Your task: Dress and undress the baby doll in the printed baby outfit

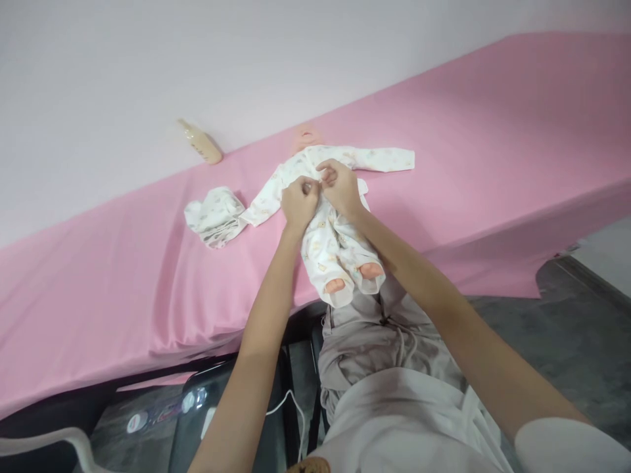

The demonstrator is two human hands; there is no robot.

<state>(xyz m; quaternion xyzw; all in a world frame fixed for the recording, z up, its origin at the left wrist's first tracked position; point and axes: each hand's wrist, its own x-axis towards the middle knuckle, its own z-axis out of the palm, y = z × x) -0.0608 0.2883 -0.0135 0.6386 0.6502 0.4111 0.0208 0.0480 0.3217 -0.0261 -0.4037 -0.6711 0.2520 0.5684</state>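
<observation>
A baby doll [306, 136] lies on its back on the pink cloth [444, 131], feet toward me. It wears a white patterned baby top [296, 167] with sleeves spread wide and matching pants [318, 246]; both feet show at the leg openings. Over the front of the top, at the doll's middle, my left hand [300, 202] is closed in a pinch. Close beside it, my right hand [341, 187] is closed too, thumb and fingertips together. Whatever small part lies between the fingertips is hidden.
A folded white patterned cloth item [215, 217] lies left of the doll, by a sleeve end. Beyond it, a beige bottle [202, 143] rests at the cloth's far edge near the white wall [246, 59]. Below the table are a black chair [221, 394] and a white cable [296, 401].
</observation>
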